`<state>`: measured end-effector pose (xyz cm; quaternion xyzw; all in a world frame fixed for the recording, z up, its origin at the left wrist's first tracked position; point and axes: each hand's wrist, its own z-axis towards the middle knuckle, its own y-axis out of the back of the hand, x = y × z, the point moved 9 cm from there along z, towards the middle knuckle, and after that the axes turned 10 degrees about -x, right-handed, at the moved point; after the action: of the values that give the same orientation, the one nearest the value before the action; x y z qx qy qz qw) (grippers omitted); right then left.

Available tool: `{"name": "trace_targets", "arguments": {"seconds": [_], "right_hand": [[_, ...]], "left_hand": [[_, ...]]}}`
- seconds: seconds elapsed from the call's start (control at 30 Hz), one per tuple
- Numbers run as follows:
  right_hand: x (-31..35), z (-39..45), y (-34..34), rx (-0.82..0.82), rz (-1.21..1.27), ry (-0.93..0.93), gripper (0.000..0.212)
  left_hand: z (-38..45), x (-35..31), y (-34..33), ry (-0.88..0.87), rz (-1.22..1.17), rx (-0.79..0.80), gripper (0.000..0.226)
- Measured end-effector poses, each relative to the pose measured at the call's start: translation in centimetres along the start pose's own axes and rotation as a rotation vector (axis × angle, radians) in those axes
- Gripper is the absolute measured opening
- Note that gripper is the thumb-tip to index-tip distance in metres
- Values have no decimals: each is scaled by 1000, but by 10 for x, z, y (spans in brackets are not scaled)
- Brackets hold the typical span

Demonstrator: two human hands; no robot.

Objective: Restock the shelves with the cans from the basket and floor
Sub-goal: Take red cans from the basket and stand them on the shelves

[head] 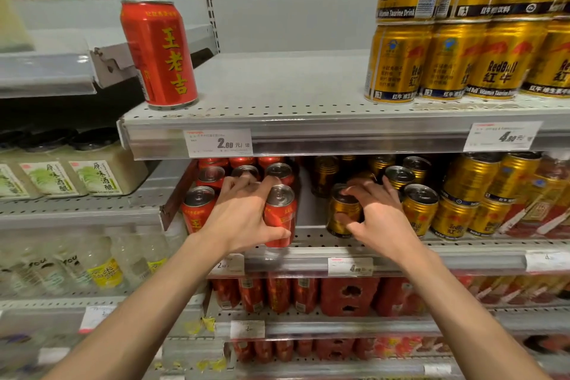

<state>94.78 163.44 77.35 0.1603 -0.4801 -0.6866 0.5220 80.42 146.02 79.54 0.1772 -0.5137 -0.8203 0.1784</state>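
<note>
- Holding cans on the middle shelf (314, 245), both hands are busy: the left hand (243, 213) wraps its thumb and fingers around a red Wanglaoji can (282, 219), and the right hand (374, 216) curls over a gold Red Bull can (342, 213).
- Both cans stand at the shelf's front edge, with a gap between them.
- The job looks only partly done: the top shelf (293, 86) has just 1 red can (160, 55) and lots of bare room.
- About 7 red cans show on the middle shelf.
- The basket and floor are not in view.

Grey perforated metal shelving (277, 114) with price tags (218, 142) fills the brightly lit aisle.
</note>
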Motion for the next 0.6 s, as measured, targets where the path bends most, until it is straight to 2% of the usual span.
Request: {"name": "trace_targets", "arguments": {"seconds": [0.27, 0.47, 0.6], "right_hand": [[-7, -2, -3, -15, -3, -15, 52], [-10, -4, 0, -22, 66, -36, 57], [-10, -8, 16, -83, 202, -118, 55]], "left_hand": [[-5, 4, 0, -19, 82, -54, 92], [-5, 3, -5, -14, 102, -25, 96], [-8, 4, 4, 19, -40, -39, 96]]}}
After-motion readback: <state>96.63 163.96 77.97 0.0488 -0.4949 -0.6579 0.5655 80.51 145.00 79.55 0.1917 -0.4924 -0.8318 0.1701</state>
